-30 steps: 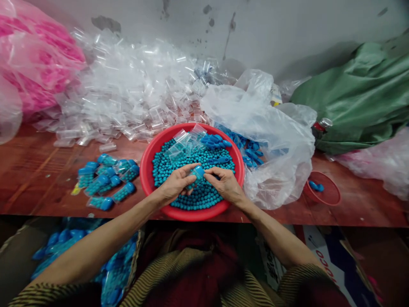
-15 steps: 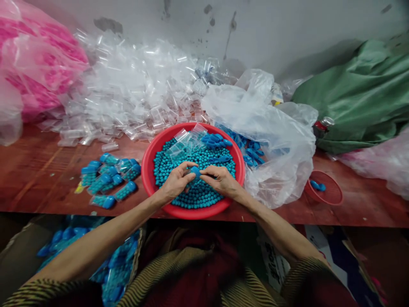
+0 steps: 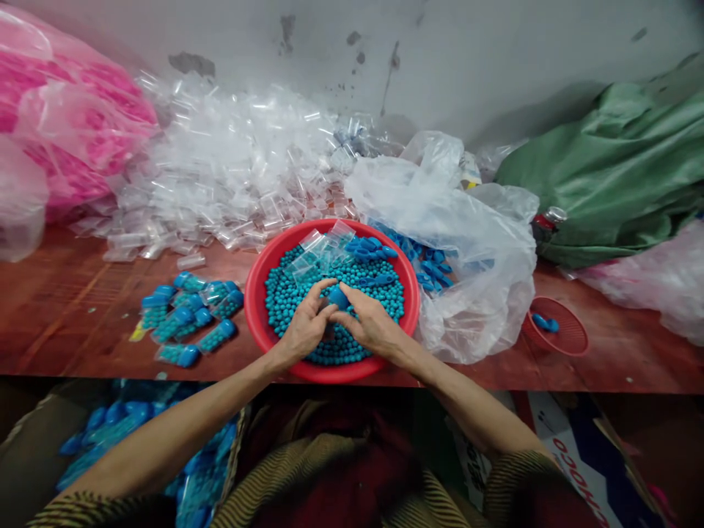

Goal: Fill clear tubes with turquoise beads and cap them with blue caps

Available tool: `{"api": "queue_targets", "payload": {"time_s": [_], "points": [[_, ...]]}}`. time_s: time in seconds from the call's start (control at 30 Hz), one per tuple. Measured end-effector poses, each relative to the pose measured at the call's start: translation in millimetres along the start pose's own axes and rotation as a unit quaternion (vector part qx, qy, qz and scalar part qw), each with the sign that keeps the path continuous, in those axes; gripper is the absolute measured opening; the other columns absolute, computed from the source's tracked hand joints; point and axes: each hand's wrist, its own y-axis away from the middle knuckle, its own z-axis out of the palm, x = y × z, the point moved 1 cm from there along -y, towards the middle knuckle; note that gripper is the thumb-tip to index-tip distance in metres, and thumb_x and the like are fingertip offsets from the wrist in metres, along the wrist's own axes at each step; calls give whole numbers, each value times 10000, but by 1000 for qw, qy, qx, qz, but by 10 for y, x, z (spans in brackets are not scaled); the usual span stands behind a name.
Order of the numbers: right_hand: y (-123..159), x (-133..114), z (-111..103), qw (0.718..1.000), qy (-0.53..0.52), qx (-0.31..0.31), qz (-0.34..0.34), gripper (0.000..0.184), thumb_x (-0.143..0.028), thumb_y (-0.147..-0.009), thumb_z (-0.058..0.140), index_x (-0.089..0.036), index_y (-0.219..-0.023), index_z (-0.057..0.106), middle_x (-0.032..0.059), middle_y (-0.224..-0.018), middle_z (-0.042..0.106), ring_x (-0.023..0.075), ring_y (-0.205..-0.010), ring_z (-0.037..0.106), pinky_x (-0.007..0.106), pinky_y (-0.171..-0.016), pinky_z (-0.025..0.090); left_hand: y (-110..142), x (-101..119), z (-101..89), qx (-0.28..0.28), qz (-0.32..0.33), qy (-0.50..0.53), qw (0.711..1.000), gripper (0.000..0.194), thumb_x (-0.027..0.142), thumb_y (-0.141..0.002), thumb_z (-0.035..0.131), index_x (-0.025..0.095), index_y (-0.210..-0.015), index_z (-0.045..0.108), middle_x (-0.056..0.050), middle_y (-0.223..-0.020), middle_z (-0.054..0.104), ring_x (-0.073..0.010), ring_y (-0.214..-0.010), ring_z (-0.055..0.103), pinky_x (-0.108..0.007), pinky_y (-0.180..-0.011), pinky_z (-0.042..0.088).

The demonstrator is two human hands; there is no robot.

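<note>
Over the red basin (image 3: 254, 293), my left hand (image 3: 306, 323) and my right hand (image 3: 374, 319) close round a small clear bottle with a blue cap (image 3: 337, 297). The fingertips of both hands meet at the cap, and the bottle's body is mostly hidden behind them. Turquoise beads (image 3: 283, 297) fill the basin below. On the beads lie clear empty tubes (image 3: 311, 260) and blue plastic pieces (image 3: 368, 249), with one long blue piece (image 3: 377, 280) just beyond my right fingers.
Bead-filled bottles with blue caps (image 3: 184, 315) lie left of the basin. Clear tubes (image 3: 220, 169) are heaped behind. To the right are a plastic bag (image 3: 473, 271) with blue parts, a small red basket (image 3: 572, 334) and a green sack (image 3: 610, 176). Below the table edge, a box holds more filled bottles (image 3: 132, 433).
My right hand has moved from pinching the cap's side to wrapping round the bottle, its fingers now over the cap and thumb near my left thumb. The view has tilted slightly.
</note>
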Motion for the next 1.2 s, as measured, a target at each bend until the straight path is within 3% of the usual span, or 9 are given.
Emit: {"api": "queue_targets", "payload": {"time_s": [0.07, 0.13, 0.3, 0.43, 0.7, 0.8, 0.93, 1.0, 1.2], "points": [[48, -56, 37, 996, 71, -45, -10, 782, -420, -751, 652, -63, -1378, 351, 234, -1214, 531, 330, -1075, 565, 456, -838, 508, 7, 15, 15, 13, 9, 2, 1000, 490, 305, -781, 588, 175, -1233, 450, 28, -742, 534, -99, -653, 509, -222, -619, 434], [82, -94, 76, 990, 124, -69, -1, 882, -446, -715, 677, -70, -1404, 274, 233, -1193, 510, 328, -994, 589, 449, -740, 530, 16, 39, 37, 10, 4, 8, 1000, 444, 313, -761, 606, 159, -1162, 494, 7, -828, 561, -118, -763, 517, -231, -703, 426], [98, -141, 153, 983, 181, -34, 1, 727, -406, -727, 634, -111, -1324, 342, 141, -1048, 534, 265, -844, 597, 373, -614, 525, 50, 84, 118, 16, -26, 62, 998, 299, 376, -747, 605, 181, -947, 499, 40, -758, 523, -92, -678, 469, -206, -648, 386], [80, -129, 191, 980, 194, -46, -6, 716, -419, -700, 646, -80, -1269, 374, 150, -1029, 525, 255, -807, 588, 357, -585, 515, 47, 42, 156, 48, -15, 49, 998, 259, 370, -742, 589, 193, -890, 472, 53, -691, 479, -88, -607, 426, -209, -587, 356], [48, -116, 192, 987, 108, -104, 51, 814, -416, -735, 636, -99, -1385, 263, 178, -1173, 490, 286, -958, 587, 423, -747, 515, -39, -8, 50, 68, 27, -101, 992, 117, 281, -775, 505, 177, -829, 498, 31, -717, 482, -119, -677, 454, -256, -673, 390], [16, -84, 212, 989, 20, -141, 47, 998, -419, -691, 695, -153, -1456, 111, 185, -1314, 420, 300, -1112, 537, 436, -864, 481, -13, -6, -29, 42, -24, -56, 997, 232, 341, -757, 558, 171, -907, 511, 20, -768, 527, -125, -717, 491, -263, -706, 409], [0, -76, 222, 994, -32, -95, 40, 1026, -396, -662, 727, -101, -1443, 129, 208, -1383, 372, 291, -1251, 434, 418, -987, 416, 56, -4, -62, -3, -61, 82, 995, 491, 424, -699, 633, 173, -1087, 466, 10, -823, 557, -125, -714, 529, -263, -697, 437], [20, -109, 222, 996, 0, -76, 35, 954, -382, -682, 701, -80, -1422, 182, 218, -1346, 410, 299, -1208, 474, 425, -956, 442, 81, 9, -43, -2, -52, 84, 995, 476, 414, -702, 631, 174, -1080, 468, 11, -825, 557, -120, -715, 527, -255, -694, 438], [74, -239, 230, 985, 143, -92, 28, 848, -402, -725, 628, -78, -1402, 233, 203, -1168, 499, 294, -952, 592, 415, -734, 525, 98, 71, -3, 56, 14, -90, 994, 181, 290, -754, 538, 173, -889, 510, 27, -781, 515, -116, -740, 481, -244, -725, 421]]}}
